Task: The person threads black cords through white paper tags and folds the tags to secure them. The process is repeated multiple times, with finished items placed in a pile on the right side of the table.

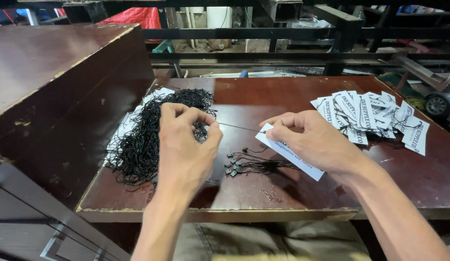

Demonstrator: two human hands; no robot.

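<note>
My left hand (186, 140) pinches one end of a thin black string (239, 127) stretched taut toward my right hand (312, 137). A white paper tag (295, 157) with black print is held in my right hand, and the string meets the tag's upper corner there. Under both hands, a few loose black strings with small square clasps (246, 164) lie on the dark red-brown table (263, 193). Left of my left hand sits a big tangled heap of black strings (147, 135), on top of white paper sheets (122, 126).
A spread pile of strung white tags (375, 116) lies at the table's right. A tall brown wooden block (56, 87) borders the table on the left. Black metal rails (283, 43) run behind the table. My lap in beige cloth (268, 241) shows below the front edge.
</note>
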